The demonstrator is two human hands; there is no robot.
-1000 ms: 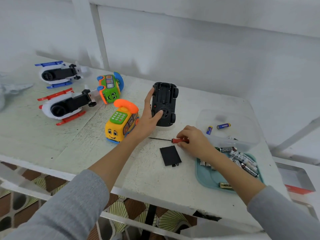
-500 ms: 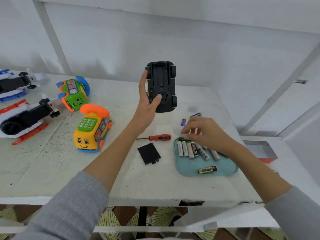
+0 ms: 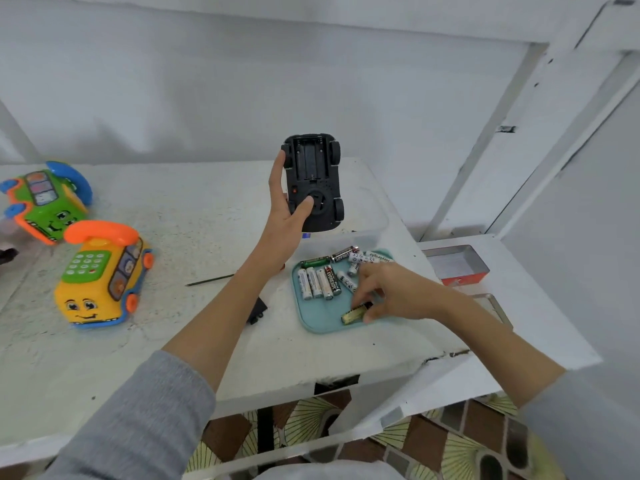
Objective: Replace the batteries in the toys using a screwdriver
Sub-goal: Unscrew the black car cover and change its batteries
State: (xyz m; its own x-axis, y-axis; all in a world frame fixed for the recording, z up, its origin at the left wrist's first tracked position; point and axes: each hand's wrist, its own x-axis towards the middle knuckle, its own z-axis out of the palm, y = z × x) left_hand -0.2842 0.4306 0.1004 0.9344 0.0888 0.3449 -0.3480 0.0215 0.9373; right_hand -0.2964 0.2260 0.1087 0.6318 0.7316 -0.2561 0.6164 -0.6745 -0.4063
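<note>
Above the white painted table [image 3: 194, 341], the left hand [image 3: 284, 216] held a black plastic toy car [image 3: 313, 183] upright with its underside toward the camera, the battery compartment uncovered. The thumb pressed on the round part of the chassis; the fingers [image 3: 277, 174] lay straight along the car's left flank, reaching to the upper wheel. On the teal plastic tray [image 3: 311, 320] at the table's right, the right hand [image 3: 388, 294] pinched a gold-labelled cylindrical battery [image 3: 353, 314] between thumb and curled fingers, the battery lying on the tray floor. Other batteries [image 3: 318, 282] lay in a row just beside it. The screwdriver's thin metal shaft [image 3: 211, 280] showed left of the forearm, its handle hidden. A yellow toy telephone car [image 3: 100, 282] stood well left.
</note>
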